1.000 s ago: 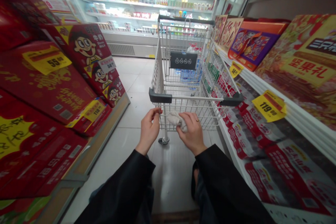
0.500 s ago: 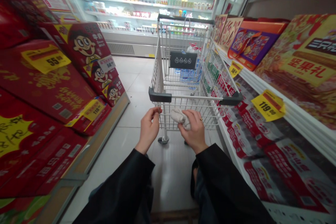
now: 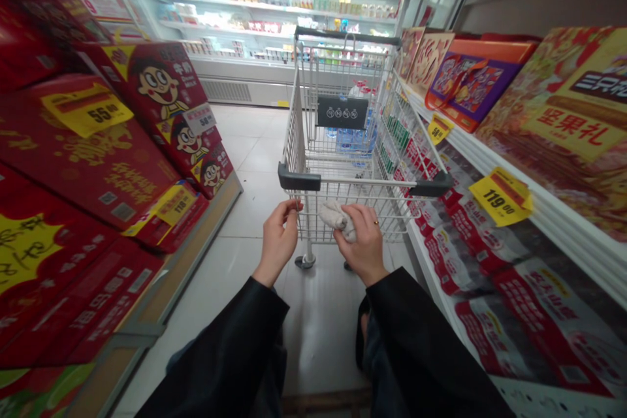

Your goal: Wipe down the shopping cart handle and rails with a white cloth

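Observation:
A wire shopping cart (image 3: 343, 199) with dark grey corner pieces stands right in front of me. At its near left corner, my left hand (image 3: 280, 235) has its fingers curled round the wire frame. My right hand (image 3: 361, 235) is closed on a crumpled light-grey cloth (image 3: 335, 214), which lies against the wires of the cart's near end. A ring shows on a finger of that hand. A dark sign plate (image 3: 341, 112) hangs inside the cart, and a caster wheel (image 3: 304, 262) shows below its left side.
Stacked red gift boxes (image 3: 88, 157) with yellow price tags line the left side. To the right, shelves (image 3: 490, 157) hold boxed and bagged goods close beside the cart. A lit refrigerated case (image 3: 274, 13) spans the back. Bottled water packs (image 3: 355, 138) stand beyond the cart.
Almost nothing differs. My right hand and the cloth have shifted very slightly to the right; my left hand stays at the cart's corner.

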The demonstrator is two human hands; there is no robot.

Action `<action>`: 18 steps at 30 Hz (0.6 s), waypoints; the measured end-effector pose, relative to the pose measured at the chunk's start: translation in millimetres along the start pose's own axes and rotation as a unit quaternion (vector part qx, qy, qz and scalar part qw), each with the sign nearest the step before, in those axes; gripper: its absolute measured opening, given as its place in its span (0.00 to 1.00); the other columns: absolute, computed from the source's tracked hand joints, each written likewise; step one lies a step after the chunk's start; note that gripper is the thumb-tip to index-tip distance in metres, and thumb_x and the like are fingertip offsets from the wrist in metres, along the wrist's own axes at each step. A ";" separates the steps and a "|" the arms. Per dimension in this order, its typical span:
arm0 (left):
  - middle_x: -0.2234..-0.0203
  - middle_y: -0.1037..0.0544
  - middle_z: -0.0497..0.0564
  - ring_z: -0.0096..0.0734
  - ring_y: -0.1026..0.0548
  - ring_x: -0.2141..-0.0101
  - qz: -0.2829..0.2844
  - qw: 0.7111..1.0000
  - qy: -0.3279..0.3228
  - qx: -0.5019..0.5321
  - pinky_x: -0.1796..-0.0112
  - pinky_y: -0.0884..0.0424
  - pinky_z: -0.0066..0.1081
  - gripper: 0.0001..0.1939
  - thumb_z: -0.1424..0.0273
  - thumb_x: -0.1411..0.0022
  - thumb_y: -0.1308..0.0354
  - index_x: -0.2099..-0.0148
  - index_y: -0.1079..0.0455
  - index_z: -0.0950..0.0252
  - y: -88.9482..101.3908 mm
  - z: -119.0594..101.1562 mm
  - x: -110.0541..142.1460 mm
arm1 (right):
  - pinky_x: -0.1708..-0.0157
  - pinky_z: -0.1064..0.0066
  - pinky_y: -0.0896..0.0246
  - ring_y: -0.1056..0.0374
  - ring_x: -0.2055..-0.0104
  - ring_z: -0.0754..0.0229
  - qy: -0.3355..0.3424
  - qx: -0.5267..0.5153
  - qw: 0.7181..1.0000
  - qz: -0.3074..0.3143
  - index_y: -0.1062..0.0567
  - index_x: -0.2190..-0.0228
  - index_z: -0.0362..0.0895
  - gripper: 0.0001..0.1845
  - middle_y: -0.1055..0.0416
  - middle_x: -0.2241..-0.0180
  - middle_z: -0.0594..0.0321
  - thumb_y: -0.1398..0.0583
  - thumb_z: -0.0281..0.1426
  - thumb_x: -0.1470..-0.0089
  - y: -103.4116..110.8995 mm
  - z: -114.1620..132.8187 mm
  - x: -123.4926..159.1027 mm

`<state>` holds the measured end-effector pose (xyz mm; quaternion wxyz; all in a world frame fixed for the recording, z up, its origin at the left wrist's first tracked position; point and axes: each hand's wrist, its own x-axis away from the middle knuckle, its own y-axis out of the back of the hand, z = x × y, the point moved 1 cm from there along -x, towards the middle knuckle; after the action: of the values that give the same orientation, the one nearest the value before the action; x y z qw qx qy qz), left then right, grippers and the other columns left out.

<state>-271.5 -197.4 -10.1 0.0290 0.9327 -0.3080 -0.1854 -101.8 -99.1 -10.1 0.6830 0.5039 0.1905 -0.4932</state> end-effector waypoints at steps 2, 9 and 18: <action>0.57 0.20 0.51 0.34 0.24 0.53 -0.001 1.000 0.000 0.000 0.47 0.29 0.35 0.15 0.60 0.35 0.48 0.54 0.27 0.62 0.0 -0.6 -0.1 | 0.47 0.55 0.32 0.33 0.49 0.49 -0.006 0.003 0.999 0.043 0.27 0.50 0.45 0.22 0.28 0.53 0.54 0.38 0.25 0.47 -2.3 0.3 1.1; 0.58 0.20 0.50 0.33 0.24 0.53 0.002 1.000 -0.002 -0.004 0.47 0.31 0.33 0.14 0.61 0.36 0.48 0.55 0.26 0.62 -0.4 -3.6 -0.8 | 0.47 0.54 0.32 0.33 0.49 0.50 0.027 -0.021 0.999 -0.020 0.28 0.48 0.46 0.23 0.28 0.52 0.54 0.38 0.25 0.46 1.4 -0.5 -2.5; 0.58 0.20 0.50 0.33 0.24 0.53 0.001 1.000 -0.007 0.001 0.46 0.32 0.34 0.13 0.61 0.36 0.47 0.55 0.27 0.61 -0.6 5.9 -3.2 | 0.50 0.57 0.31 0.32 0.51 0.50 0.007 -0.006 0.998 0.059 0.26 0.51 0.45 0.22 0.27 0.55 0.55 0.38 0.23 0.49 0.0 -1.3 -1.7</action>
<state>-275.7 -194.7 -14.7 0.0262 0.9312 -0.3092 -0.1912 -102.3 -97.2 -9.4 0.7125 0.5136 0.1685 -0.4474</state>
